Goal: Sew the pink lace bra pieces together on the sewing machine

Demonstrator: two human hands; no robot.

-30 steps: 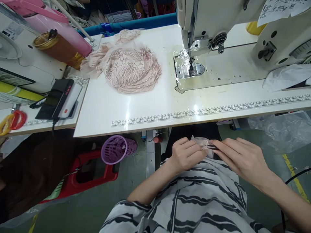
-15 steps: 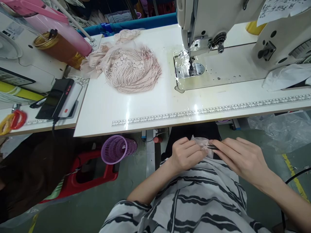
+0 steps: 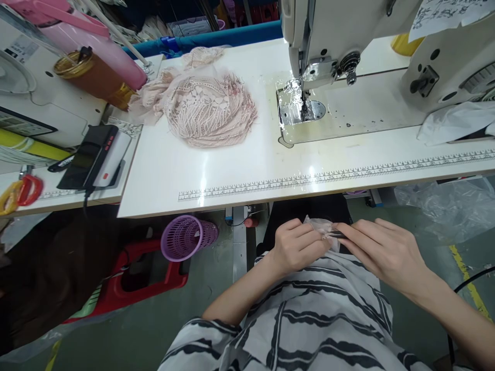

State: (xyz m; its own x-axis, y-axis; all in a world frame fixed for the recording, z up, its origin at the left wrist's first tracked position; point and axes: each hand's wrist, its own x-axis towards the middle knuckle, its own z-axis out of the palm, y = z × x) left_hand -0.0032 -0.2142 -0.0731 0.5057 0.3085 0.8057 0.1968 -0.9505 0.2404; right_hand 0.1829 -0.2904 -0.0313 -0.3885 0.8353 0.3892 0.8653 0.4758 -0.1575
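Held low in front of my striped shirt, a small piece of sheer pale pink fabric [image 3: 322, 225] is pinched in my left hand [image 3: 298, 245], whose fingers are curled closed. My right hand [image 3: 386, 252] grips a slim dark tool [image 3: 337, 234] between thumb and fingers. The tool's tip points left and touches the fabric beside my left fingertips. Most of the tool is covered by my fingers, so its exact kind cannot be made out. Both hands are below the front edge of the sewing table [image 3: 240, 170], over my lap.
A sewing machine [image 3: 371, 98] stands above my hands. Bunched pink lace [image 3: 209, 111] lies on the table. A printed ruler [image 3: 332, 176] runs along its edge. Below are a purple basket [image 3: 184, 238] and a red stool [image 3: 154, 288]. Scissors [image 3: 29, 190] lie left. Dark clothing shows a nearby person.
My hands, the fabric and the tool stay almost where they were. The dark-clothed person at the left has shifted slightly.
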